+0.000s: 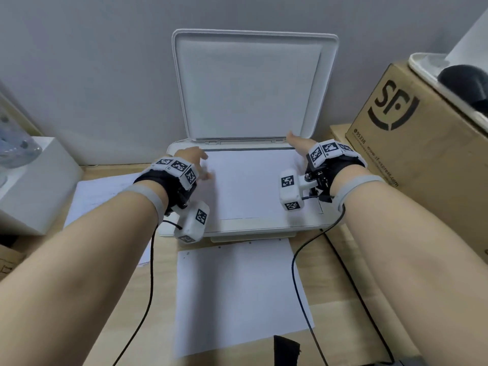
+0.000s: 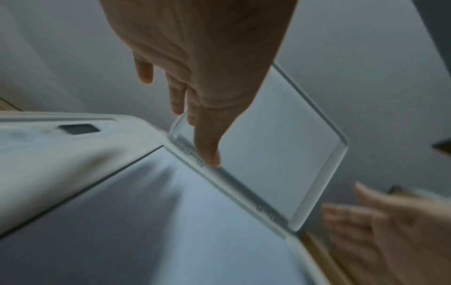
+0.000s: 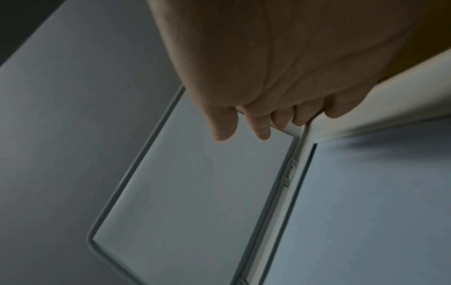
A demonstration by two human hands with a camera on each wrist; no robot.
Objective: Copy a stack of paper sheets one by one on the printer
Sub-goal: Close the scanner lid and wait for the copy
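The white printer (image 1: 237, 229) stands on the desk with its lid (image 1: 250, 83) raised against the wall. A white sheet (image 1: 250, 186) lies flat on the scanner bed. My left hand (image 1: 196, 163) hovers over the sheet's left edge with straight fingers (image 2: 207, 146) and holds nothing. My right hand (image 1: 295, 140) reaches to the bed's back right corner by the hinge, and its loosely bent fingers (image 3: 262, 127) sit at the lid's lower corner (image 3: 292, 132). Whether they touch it is unclear. More paper (image 1: 105, 192) lies left of the printer, and another sheet (image 1: 237, 291) lies in front.
A brown cardboard box (image 1: 412, 146) stands close on the right with a white tray (image 1: 449, 83) on top. A white box (image 1: 34, 186) sits at the left. Black cables (image 1: 298, 260) trail from both wrists across the wooden desk. The grey wall is right behind the lid.
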